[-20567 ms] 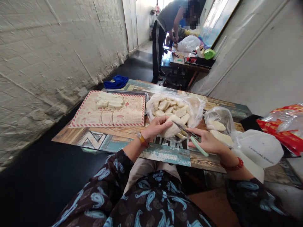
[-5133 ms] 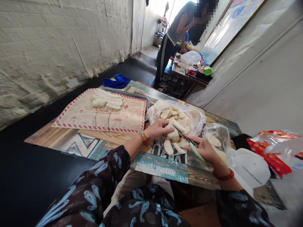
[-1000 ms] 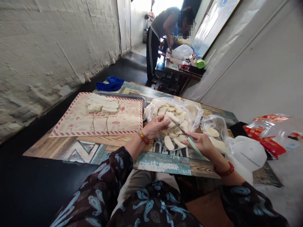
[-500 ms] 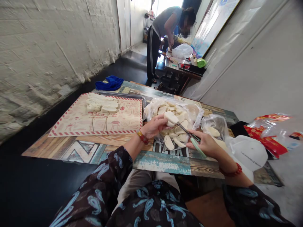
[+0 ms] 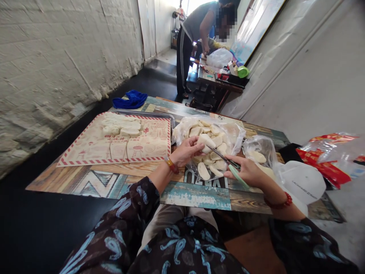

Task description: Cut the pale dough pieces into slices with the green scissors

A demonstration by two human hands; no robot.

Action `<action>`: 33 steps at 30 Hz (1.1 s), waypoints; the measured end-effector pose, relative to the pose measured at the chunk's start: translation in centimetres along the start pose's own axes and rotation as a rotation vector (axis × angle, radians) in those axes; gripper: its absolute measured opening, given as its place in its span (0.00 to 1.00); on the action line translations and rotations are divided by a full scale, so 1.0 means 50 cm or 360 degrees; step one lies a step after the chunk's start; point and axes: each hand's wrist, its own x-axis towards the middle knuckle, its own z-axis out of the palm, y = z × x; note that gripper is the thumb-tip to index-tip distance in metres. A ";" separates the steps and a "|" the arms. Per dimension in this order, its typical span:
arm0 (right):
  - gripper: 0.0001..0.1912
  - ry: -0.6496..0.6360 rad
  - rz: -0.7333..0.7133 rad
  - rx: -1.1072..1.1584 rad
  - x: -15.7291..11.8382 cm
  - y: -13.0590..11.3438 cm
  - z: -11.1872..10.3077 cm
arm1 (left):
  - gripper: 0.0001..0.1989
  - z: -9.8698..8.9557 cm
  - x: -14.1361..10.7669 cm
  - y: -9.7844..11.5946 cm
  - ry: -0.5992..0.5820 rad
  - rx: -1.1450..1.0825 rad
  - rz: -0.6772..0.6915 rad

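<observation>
My left hand (image 5: 186,152) pinches a pale oval slice (image 5: 206,142) above an open plastic bag (image 5: 238,131) filled with several similar slices (image 5: 218,140). In my right hand (image 5: 245,170) is a pair of scissors (image 5: 235,173) with light green handles; its blades reach to the held slice. Two slices lie at the bag's front edge, near the table's lettering. To the left, a printed paper sheet (image 5: 148,146) with a red striped border lies on a tray, and a group of pale slices (image 5: 121,125) rests on its upper part.
A smaller plastic bag (image 5: 259,146) with pale pieces, a white cap (image 5: 303,182) and red-and-clear packaging (image 5: 325,163) are on the right. A blue cloth (image 5: 130,99) lies at the table's far left. Beyond, a person (image 5: 196,30) bends over another cluttered table (image 5: 208,79).
The view has shifted slightly. The held slice has turned a little between my left fingers, while the scissors stay close against it.
</observation>
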 end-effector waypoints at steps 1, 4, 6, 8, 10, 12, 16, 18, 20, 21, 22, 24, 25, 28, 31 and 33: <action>0.39 0.0003 0.0019 0.0013 0.003 0.001 0.001 | 0.27 0.002 -0.001 0.001 0.0010 0.0020 0.0000; 0.38 -0.0047 0.0045 0.0216 0.008 0.001 0.003 | 0.27 0.005 -0.001 0.003 0.0030 0.0057 0.0011; 0.36 -0.0137 0.0049 0.0456 0.008 -0.003 0.003 | 0.27 0.006 -0.001 0.004 0.0033 0.0065 0.0010; 0.35 -0.0202 0.0041 0.0625 0.005 -0.009 0.002 | 0.27 0.005 0.000 0.004 0.0027 0.0061 0.0009; 0.34 -0.0186 0.0030 0.0643 0.002 -0.014 0.001 | 0.26 0.003 0.001 0.003 0.0008 0.0037 0.0018; 0.34 -0.0133 0.0022 0.0557 0.000 -0.017 0.001 | 0.25 0.001 0.002 0.002 -0.0003 0.0008 0.0029; 0.37 -0.0080 0.0028 0.0286 0.000 -0.018 0.000 | 0.23 -0.001 0.001 0.001 0.0012 -0.0008 0.0053; 0.38 -0.0102 0.0023 0.0216 0.000 -0.018 -0.002 | 0.23 0.000 0.000 0.002 -0.0010 -0.0015 0.0056; 0.39 -0.0140 0.0013 0.0201 0.000 -0.017 -0.004 | 0.24 0.002 -0.002 0.004 -0.0027 -0.0014 0.0050; 0.39 -0.0157 0.0011 0.0202 0.000 -0.017 -0.005 | 0.24 0.003 -0.002 0.004 -0.0023 -0.0003 0.0047; 0.40 -0.0170 0.0014 0.0203 0.001 -0.017 -0.005 | 0.24 0.005 -0.003 0.004 -0.0011 0.0018 0.0044; 0.40 -0.0179 0.0028 0.0194 0.003 -0.015 -0.002 | 0.25 0.007 -0.003 0.003 0.0024 0.0082 0.0047; 0.40 -0.0174 0.0033 0.0180 0.005 -0.013 0.001 | 0.25 0.008 -0.002 0.001 0.0041 0.0120 0.0052; 0.39 -0.0124 0.0036 0.0114 0.012 -0.005 0.012 | 0.25 0.010 -0.001 -0.005 0.0073 0.0217 0.0084; 0.38 -0.0101 0.0032 0.0057 0.016 -0.001 0.019 | 0.26 0.008 0.001 -0.010 0.0069 0.0263 0.0105; 0.38 -0.0094 0.0022 0.0032 0.014 -0.002 0.019 | 0.26 0.005 0.003 -0.014 0.0058 0.0285 0.0130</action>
